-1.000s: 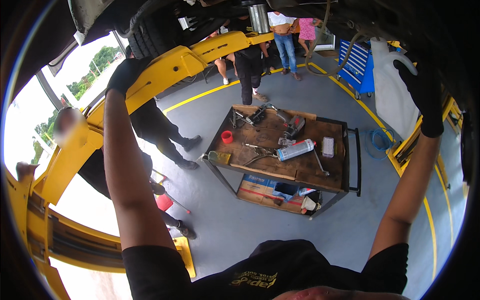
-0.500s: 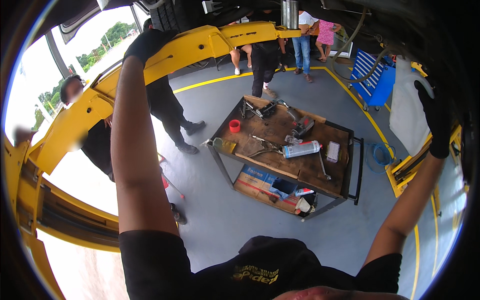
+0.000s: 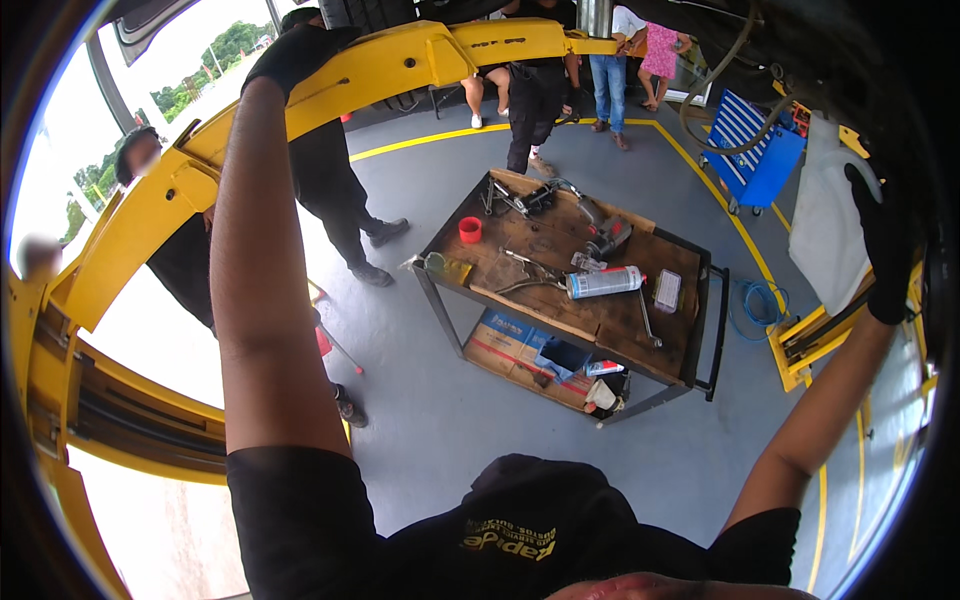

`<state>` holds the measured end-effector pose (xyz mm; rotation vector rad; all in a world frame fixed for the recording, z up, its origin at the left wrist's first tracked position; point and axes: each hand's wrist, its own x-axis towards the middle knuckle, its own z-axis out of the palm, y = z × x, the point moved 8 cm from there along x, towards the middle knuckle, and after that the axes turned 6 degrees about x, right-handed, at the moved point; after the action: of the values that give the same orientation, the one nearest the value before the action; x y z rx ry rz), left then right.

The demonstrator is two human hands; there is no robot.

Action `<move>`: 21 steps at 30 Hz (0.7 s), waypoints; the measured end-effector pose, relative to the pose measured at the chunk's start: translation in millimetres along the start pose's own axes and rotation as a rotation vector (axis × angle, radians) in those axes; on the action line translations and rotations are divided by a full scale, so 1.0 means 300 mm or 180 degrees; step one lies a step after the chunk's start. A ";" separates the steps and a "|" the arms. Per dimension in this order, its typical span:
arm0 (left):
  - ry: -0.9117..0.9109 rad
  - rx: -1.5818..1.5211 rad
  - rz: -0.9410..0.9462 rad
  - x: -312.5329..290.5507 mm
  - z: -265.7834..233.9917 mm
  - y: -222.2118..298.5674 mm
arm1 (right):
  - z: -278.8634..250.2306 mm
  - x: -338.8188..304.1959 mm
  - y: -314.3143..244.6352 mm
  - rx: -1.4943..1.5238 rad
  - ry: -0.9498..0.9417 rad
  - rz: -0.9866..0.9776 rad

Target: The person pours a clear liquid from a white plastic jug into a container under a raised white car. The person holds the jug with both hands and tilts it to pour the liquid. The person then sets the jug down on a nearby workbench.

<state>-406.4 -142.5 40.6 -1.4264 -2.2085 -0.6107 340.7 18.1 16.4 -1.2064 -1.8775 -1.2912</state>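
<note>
The yellow lift arm (image 3: 350, 82) curves across the left and top of your view. Ahead of you stands the wood-topped tool cart (image 3: 620, 335). The white plastic piece (image 3: 828, 222) is out to your right. Your gloved left hand (image 3: 295, 62) lies over the lift arm's upper edge; whether it clasps the metal, you cannot tell. Your gloved right hand (image 3: 882, 245) overlaps the white piece's right edge, its grip equally unclear. On the cart, the spray can (image 3: 603, 282) lies sideways, the red cup-shaped part (image 3: 470, 230) to its left.
</note>
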 end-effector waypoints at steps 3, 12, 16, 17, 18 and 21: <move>0.0011 0.0039 0.0039 -0.002 -0.006 0.001 | -0.024 0.005 -0.002 0.0440 0.0056 0.0207; -0.0119 -0.0010 -0.0083 0.007 -0.005 -0.002 | 0.025 -0.004 0.031 0.0845 -0.0050 0.0180; -0.0190 0.0260 0.0103 0.004 -0.003 0.004 | -0.026 0.016 -0.012 0.0931 -0.0212 0.0532; -0.0211 0.0336 0.0149 0.006 0.000 0.007 | -0.044 0.022 -0.033 0.0988 -0.0262 0.0641; -0.0229 0.0396 0.0196 0.007 0.004 0.011 | -0.061 0.023 -0.048 0.1036 -0.0319 0.0723; -0.0265 0.0544 0.0289 0.016 0.006 0.015 | -0.039 0.019 -0.037 0.0578 -0.0426 0.0553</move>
<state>-404.2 -136.2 42.5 -1.4768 -2.1866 -0.3289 327.9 7.8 20.8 -1.3527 -1.8894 -0.9477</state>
